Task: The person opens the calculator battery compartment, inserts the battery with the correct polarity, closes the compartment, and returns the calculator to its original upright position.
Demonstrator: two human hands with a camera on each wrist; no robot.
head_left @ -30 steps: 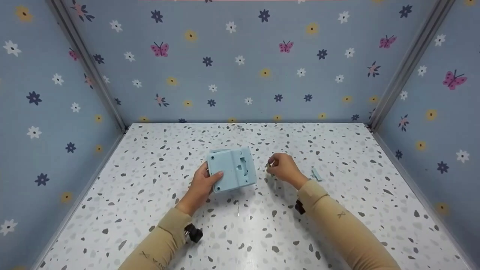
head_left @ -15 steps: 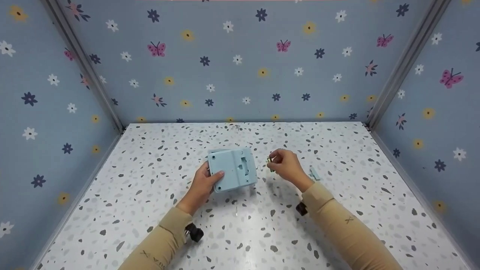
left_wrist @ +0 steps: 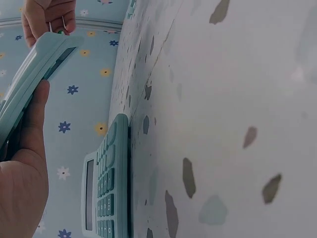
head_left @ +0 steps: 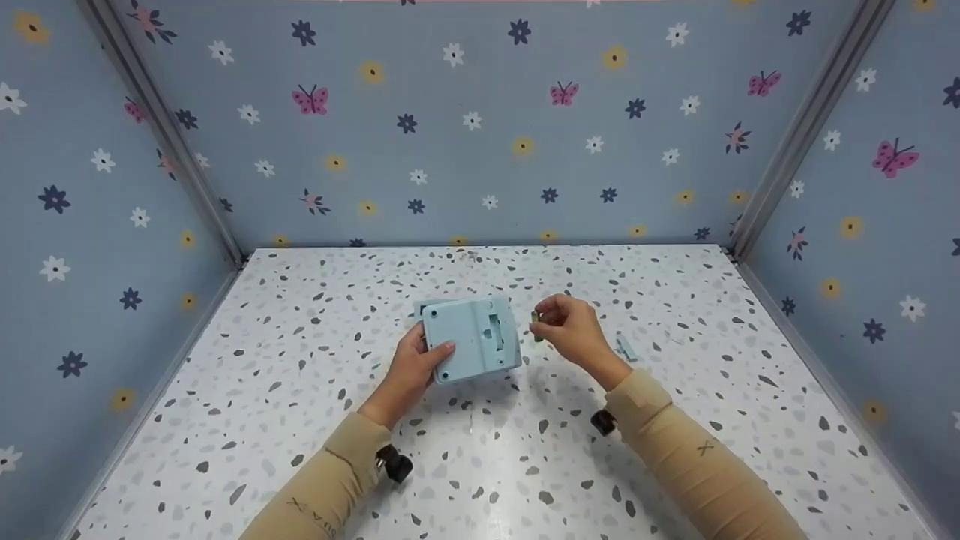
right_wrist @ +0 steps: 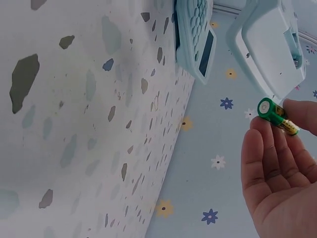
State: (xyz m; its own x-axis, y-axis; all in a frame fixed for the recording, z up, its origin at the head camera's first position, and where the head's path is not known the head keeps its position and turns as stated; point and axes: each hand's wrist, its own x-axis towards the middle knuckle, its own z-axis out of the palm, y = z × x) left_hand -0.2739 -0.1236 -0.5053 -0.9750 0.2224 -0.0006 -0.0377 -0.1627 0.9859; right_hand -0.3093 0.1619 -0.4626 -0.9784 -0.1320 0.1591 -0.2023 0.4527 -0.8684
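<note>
Left hand (head_left: 409, 366) grips pale-blue boxy plastic device (head_left: 460, 345) above desk (head_left: 480, 465), underside up; right hand (head_left: 576, 330) pinches green-and-gold cylindrical battery (right_wrist: 277, 118) near it. Probably battery-fitting; next move wants alignment with recessed slot (head_left: 496, 332).

In the head view, the held calculator (head_left: 461, 345) hides most of the other calculator (left_wrist: 112, 176) and most fingers of the left hand (head_left: 409, 370). The right hand (head_left: 571, 328) covers part of the battery (right_wrist: 272, 112), and its letters are too small to read. The front edge of the tabletop (head_left: 480, 480) is cut off, and the little blue piece (head_left: 626, 349) toward its right edge is too tiny to make out.
</note>
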